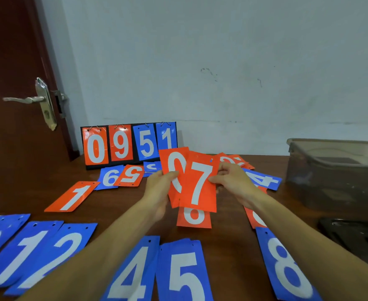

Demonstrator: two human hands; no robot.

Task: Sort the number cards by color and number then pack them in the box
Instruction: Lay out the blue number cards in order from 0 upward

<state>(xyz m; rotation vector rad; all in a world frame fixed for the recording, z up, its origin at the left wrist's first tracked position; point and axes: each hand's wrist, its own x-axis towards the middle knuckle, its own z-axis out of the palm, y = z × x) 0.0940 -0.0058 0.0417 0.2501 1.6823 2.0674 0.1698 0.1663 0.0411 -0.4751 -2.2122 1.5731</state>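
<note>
Above the desk (124, 205), the left grip (157, 192) pinches the orange 0 card (171, 161), the right grip (235, 183) the orange 7 card (200, 187) overlapping it; blue cards (183, 274) line the near edge, box (330, 170) far right.

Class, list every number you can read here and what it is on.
"0951": scoreboard
"0": red card in left hand
"7": second red card in right hand
"1": flat red card
"5": upside-down red card
"4": far blue card
"1", "2", "4", "5", "8": front blue cards
Others hidden, cut off or unclear.
</note>
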